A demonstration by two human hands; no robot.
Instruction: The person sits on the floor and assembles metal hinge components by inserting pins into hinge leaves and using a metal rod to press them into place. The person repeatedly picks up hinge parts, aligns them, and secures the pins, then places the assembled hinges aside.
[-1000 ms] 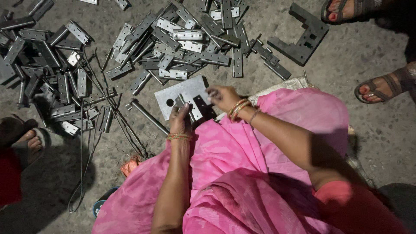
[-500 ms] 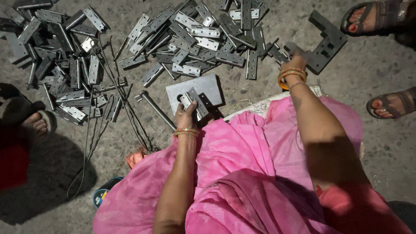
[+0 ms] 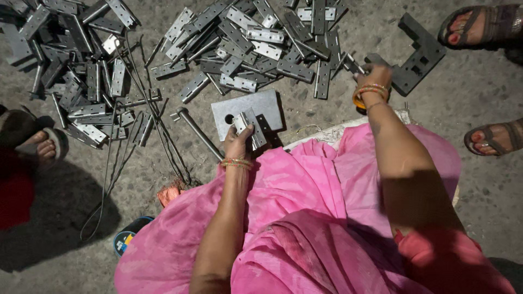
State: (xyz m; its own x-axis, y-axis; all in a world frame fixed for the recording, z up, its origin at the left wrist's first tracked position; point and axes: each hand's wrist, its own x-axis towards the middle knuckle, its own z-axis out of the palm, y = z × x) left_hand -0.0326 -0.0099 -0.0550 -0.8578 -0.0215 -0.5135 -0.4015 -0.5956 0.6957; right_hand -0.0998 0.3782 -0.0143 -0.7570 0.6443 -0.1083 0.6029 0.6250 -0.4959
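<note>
- Clothing: bright pink draped cloth (image 3: 305, 218) covers the lap and legs, falling in loose folds and creases, with a darker, shadowed fold across the middle.
- Right upper arm: short sleeve (image 3: 436, 253) in a pink-red tone, ending above the elbow.
- Both forearms bare from elbow to wrist.
- Left hand (image 3: 238, 142): thin gold-coloured bangles (image 3: 236, 162) with small red and green specks, stacked close at the wrist.
- Right hand (image 3: 373, 74): several bangles (image 3: 369, 92) at the wrist, gold and orange-yellow, one broader than the rest, plus a thin one a little further up the arm.
- No rings or watch can be made out.
</note>
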